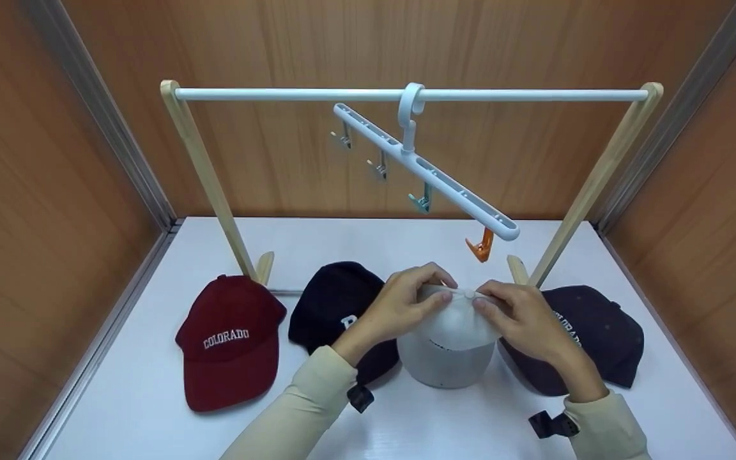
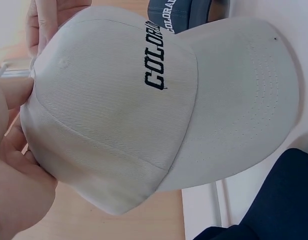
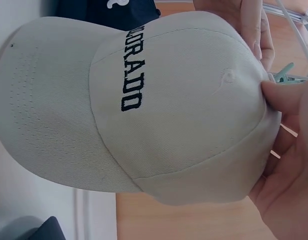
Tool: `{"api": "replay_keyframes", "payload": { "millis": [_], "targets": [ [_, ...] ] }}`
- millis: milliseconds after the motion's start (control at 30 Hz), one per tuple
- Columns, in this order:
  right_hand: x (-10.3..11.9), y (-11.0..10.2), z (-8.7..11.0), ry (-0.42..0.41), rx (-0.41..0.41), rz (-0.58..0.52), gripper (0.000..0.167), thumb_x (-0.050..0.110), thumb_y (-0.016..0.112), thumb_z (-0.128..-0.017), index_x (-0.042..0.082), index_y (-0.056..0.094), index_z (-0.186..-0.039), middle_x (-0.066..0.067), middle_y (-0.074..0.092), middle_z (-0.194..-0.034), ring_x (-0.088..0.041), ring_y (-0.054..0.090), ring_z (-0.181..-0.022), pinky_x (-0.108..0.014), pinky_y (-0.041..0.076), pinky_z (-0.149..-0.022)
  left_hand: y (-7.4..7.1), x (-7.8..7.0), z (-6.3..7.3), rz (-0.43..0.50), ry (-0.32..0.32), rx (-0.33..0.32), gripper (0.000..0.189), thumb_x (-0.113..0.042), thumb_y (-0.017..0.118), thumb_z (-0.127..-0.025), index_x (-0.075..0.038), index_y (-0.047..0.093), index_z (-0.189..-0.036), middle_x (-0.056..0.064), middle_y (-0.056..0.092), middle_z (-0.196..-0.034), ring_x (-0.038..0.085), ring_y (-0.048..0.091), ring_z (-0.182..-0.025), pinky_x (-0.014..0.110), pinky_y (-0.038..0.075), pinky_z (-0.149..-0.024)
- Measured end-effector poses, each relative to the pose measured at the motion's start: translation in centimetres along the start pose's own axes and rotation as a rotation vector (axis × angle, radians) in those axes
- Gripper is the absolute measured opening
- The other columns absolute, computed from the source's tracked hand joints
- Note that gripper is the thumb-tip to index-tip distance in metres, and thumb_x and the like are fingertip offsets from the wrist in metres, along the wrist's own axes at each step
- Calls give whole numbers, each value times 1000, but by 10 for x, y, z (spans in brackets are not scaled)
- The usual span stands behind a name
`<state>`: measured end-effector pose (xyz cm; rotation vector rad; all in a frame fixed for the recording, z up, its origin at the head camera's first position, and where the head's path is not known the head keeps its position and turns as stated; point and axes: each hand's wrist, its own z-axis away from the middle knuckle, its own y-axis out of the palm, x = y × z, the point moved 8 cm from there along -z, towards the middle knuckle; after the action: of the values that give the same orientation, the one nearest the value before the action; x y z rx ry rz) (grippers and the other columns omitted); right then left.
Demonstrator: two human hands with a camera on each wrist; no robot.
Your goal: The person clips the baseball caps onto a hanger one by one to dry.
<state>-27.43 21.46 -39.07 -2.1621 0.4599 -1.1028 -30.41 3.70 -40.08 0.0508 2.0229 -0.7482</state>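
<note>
Both hands pinch the top of a white baseball cap (image 1: 451,358), lifted off the tabletop with its brim hanging down. On the crown's left side the left hand (image 1: 403,303) grips the fabric between thumb and fingers. Opposite it, the right hand (image 1: 524,316) does the same. Dark "COLORADO" lettering runs across the front of the cap (image 2: 114,100) in the left wrist view. Above and behind the hands, an orange clip (image 1: 482,246) dangles from the near end of a white hanger (image 1: 435,172).
A white rod (image 1: 291,94) on wooden legs carries the hanger, which also bears a teal clip (image 1: 423,199) and two grey ones. On the table (image 1: 131,396) lie a maroon cap (image 1: 234,319), a black cap (image 1: 329,300) and a dark navy cap (image 1: 604,332). Wood-grain panels (image 1: 55,191) enclose it.
</note>
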Motion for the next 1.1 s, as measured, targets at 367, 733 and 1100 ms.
{"api": "replay_keyframes", "payload": {
  "millis": [367,733,1100],
  "targets": [
    [1,-8,3,-16,-23,58,9,14,70,-104,14,78,-108,10,77,-97,-6,68,-81,-28,60,-73,1,-8,-4,-40,45,5,17,-19,69,-106,-17,72,-123,-5,76,-119,6,68,-113,23,56,-96],
    [2,-18,3,15,-32,79,11,12,70,-104,11,78,-111,6,77,-99,-9,69,-83,-30,61,-74,-1,-18,-8,-73,72,-7,18,-15,69,-105,-16,73,-123,-6,77,-121,7,66,-114,21,55,-97],
    [9,-26,1,-34,-83,110,9,5,73,-100,9,77,-107,6,76,-95,-8,65,-79,-29,60,-70,-3,-23,-12,-40,79,-15,18,-14,69,-105,-14,72,-123,-3,77,-118,7,69,-114,19,55,-96]
  ]
}}
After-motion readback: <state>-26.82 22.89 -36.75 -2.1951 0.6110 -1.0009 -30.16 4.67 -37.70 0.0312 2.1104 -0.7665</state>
